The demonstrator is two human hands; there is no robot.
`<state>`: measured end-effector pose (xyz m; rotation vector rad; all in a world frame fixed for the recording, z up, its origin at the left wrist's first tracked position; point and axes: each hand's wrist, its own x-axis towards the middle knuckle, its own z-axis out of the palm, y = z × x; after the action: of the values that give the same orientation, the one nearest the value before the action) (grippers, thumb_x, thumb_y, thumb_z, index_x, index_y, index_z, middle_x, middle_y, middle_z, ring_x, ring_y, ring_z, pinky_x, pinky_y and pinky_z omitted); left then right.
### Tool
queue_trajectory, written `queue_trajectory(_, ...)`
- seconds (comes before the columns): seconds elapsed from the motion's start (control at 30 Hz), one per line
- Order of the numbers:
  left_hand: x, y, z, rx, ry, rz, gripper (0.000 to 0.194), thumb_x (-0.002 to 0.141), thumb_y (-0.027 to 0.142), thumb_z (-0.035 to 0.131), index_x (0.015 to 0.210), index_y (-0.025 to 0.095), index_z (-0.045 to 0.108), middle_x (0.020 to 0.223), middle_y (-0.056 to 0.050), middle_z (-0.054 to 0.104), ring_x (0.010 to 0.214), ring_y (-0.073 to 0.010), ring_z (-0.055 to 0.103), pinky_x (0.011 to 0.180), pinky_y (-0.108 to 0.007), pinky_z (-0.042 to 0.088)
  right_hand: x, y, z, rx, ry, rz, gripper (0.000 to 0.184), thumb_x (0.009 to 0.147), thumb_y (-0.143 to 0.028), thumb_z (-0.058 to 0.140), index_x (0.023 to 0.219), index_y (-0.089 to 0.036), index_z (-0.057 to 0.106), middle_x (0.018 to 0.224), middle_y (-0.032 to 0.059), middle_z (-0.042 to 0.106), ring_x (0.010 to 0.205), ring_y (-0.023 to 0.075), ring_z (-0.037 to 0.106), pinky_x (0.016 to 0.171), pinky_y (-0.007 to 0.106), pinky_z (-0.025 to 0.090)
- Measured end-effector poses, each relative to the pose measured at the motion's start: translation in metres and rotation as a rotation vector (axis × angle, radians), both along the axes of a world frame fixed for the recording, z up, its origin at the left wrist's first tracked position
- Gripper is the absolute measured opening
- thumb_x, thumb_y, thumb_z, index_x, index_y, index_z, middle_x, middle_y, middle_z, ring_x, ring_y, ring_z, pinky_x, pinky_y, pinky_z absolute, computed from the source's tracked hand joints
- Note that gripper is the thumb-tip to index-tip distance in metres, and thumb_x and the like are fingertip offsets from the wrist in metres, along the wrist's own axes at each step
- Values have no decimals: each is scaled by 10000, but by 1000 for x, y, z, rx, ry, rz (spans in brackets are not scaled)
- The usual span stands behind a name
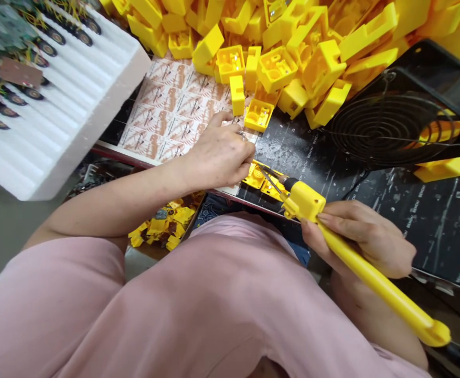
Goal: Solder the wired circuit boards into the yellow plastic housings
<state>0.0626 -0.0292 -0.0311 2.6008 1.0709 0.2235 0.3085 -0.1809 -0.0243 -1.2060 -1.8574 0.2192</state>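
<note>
My right hand (361,236) is closed around the yellow handle of a soldering iron (375,278), which has a black collar and a thin metal tip. That tip points left and down over an open yellow plastic case (273,186) at the table's near edge. My left hand (224,152) has its fingers bent and pressed at the left end of this case, partly covering it; a ring is on one finger. What lies under its fingertips is hidden. Just beyond the left hand sits another open yellow case (259,114) with small metal parts inside.
Many yellow plastic housings (277,68) are heaped at the back. A black fan with a wire guard (387,131) stands at right. On the left, a white foam tray (107,100) carries wired boards and small round speakers. Yellow pieces (162,226) fill a box below the table edge.
</note>
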Motion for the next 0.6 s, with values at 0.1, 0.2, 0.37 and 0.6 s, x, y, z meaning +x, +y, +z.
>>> queue_trajectory(0.1, 0, -1, 1, 0, -7, 7, 179, 834, 300, 585, 726, 245, 716, 674, -6, 632, 1017, -288, 694, 1227, -630, 339, -5, 1, -2, 24, 32, 2, 241, 865, -140, 827, 949, -296, 664, 811, -35, 728, 663, 159, 690, 540, 310, 585)
queue_trajectory(0.2, -6, 1, 8, -7, -33, 32, 166, 859, 346, 613, 886, 250, 746, 841, -17, 718, 1061, -285, 689, 1181, -559, 420, -6, -4, -8, -11, 113, -100, 365, 852, -138, 840, 1142, -325, 719, 853, -31, 752, 703, 185, 711, 592, 346, 609)
queue_trajectory(0.37, -31, 17, 14, -36, -144, 265, 330, 1012, 436, 465, 1044, 226, 717, 1038, -49, 751, 1005, -217, 693, 944, -375, 550, 3, -9, -22, 19, 127, -199, 687, 835, -215, 885, 1460, -349, 634, 1036, 16, 799, 759, 204, 754, 642, 350, 639)
queue_trajectory(0.6, -45, 13, -3, 15, 16, 313, 317, 884, 385, 578, 1006, 179, 785, 933, -66, 738, 901, -237, 682, 978, -427, 532, 10, -7, -30, 44, 95, -168, 632, 829, -256, 896, 1411, -342, 666, 1028, -4, 813, 764, 196, 760, 635, 306, 615)
